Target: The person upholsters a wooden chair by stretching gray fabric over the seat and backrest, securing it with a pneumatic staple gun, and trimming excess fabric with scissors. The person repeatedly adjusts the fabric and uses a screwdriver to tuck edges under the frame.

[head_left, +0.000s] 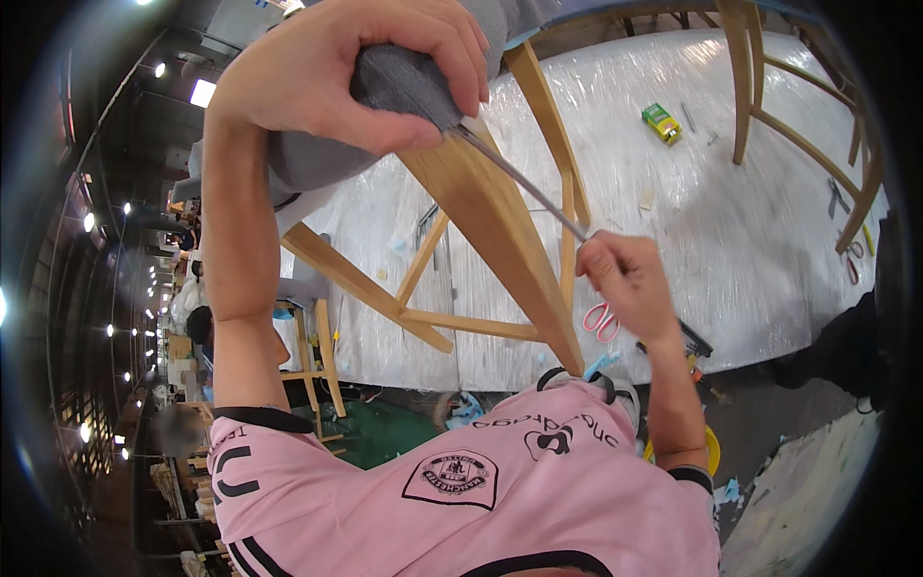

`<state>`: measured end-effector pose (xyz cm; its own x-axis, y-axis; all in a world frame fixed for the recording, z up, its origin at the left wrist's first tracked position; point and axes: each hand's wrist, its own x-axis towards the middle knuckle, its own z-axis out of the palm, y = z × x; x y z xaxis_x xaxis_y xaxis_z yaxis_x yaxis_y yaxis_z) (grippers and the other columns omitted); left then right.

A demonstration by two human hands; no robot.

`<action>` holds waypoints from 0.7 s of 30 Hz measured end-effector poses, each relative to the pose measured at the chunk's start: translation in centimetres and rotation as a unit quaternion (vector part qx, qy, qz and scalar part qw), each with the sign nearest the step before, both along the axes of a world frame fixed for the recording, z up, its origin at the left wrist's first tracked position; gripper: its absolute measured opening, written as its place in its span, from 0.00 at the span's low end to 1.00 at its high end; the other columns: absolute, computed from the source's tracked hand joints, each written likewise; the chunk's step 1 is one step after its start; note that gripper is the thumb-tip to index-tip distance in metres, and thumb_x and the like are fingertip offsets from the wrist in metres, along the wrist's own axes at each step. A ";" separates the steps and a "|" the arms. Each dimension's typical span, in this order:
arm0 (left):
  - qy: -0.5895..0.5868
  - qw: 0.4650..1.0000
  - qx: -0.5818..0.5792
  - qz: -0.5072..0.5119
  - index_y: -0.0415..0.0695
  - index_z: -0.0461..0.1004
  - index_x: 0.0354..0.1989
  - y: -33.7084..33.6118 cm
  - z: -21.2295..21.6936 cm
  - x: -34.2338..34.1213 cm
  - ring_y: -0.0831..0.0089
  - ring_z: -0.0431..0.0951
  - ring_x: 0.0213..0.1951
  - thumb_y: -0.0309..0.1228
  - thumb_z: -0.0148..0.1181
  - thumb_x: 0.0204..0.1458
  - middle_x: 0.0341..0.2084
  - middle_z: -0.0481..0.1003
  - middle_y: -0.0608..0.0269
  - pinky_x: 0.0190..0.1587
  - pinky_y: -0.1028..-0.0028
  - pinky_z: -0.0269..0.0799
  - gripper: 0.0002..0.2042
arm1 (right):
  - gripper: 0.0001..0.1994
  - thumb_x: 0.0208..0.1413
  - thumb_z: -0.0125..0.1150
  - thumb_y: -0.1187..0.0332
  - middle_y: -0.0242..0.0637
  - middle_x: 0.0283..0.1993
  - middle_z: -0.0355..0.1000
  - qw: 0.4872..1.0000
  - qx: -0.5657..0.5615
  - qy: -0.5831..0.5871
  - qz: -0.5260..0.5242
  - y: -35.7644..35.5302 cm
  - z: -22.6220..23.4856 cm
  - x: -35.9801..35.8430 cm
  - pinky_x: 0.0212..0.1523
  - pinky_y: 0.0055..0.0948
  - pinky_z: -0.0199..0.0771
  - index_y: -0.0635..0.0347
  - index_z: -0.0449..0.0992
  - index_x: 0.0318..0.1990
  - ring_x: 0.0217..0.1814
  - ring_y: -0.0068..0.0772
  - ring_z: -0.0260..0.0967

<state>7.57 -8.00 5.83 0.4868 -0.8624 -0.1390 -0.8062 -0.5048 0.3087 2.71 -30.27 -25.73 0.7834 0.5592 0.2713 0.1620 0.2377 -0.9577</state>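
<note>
A chair with grey upholstery and pale wooden legs stands close in front of me on the plastic-covered table. My left hand is wrapped over its padded corner, thumb beside the top of the nearest wooden leg. In the fist of my right hand is a screwdriver-like tool with a long, thin steel shaft; its handle is hidden by my fingers. The shaft slants up to the left, and its tip meets the seam between grey fabric and wood, near my left thumb.
Clear film covers the white table. On it lie a green-yellow box, pink-handled scissors and another pair of scissors. Another wooden-legged chair stands at the far right. More chair frames are at the left, near a person.
</note>
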 end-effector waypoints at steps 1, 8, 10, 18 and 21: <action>-0.002 1.000 -0.009 -0.014 0.42 0.84 0.38 -0.1 -0.5 0.8 0.61 0.80 0.49 0.28 0.75 0.43 0.40 0.84 0.62 0.60 0.61 0.69 0.13 | 0.22 0.70 0.58 0.56 0.28 0.15 0.56 0.999 -0.004 -0.003 -0.033 0.5 -0.2 -0.6 0.21 0.27 0.49 0.65 0.77 0.29 0.20 0.18 0.51; -0.005 0.997 0.044 -0.057 0.42 0.86 0.38 -0.2 -0.4 1.6 0.61 0.81 0.46 0.29 0.73 0.44 0.39 0.84 0.58 0.58 0.60 0.69 0.12 | 0.23 0.72 0.55 0.57 0.36 0.18 0.62 0.996 0.043 0.071 0.007 2.4 1.8 -4.5 0.23 0.31 0.59 0.66 0.72 0.27 0.20 0.27 0.56; -0.008 0.987 0.113 -0.116 0.43 0.85 0.41 0.5 0.5 2.3 0.57 0.79 0.51 0.33 0.75 0.42 0.43 0.84 0.55 0.64 0.52 0.61 0.17 | 0.23 0.72 0.53 0.57 0.35 0.18 0.62 0.998 0.028 0.052 0.017 1.6 1.8 -4.8 0.23 0.29 0.58 0.65 0.72 0.26 0.19 0.25 0.56; 0.084 0.981 0.057 -0.164 0.41 0.87 0.37 1.7 0.7 3.2 0.54 0.80 0.51 0.36 0.75 0.42 0.39 0.85 0.53 0.68 0.46 0.55 0.15 | 0.21 0.70 0.56 0.58 0.44 0.18 0.53 0.998 -0.025 -0.031 -0.048 -0.8 -0.4 -3.0 0.21 0.35 0.55 0.65 0.71 0.27 0.18 0.40 0.49; 0.019 1.000 -0.006 0.000 0.36 0.83 0.47 2.1 0.0 1.6 0.53 0.80 0.52 0.40 0.76 0.41 0.44 0.83 0.50 0.66 0.47 0.59 0.25 | 0.20 0.70 0.56 0.60 0.44 0.18 0.54 0.998 -0.030 -0.043 -0.037 0.4 -1.2 -0.7 0.21 0.35 0.53 0.65 0.70 0.27 0.18 0.42 0.47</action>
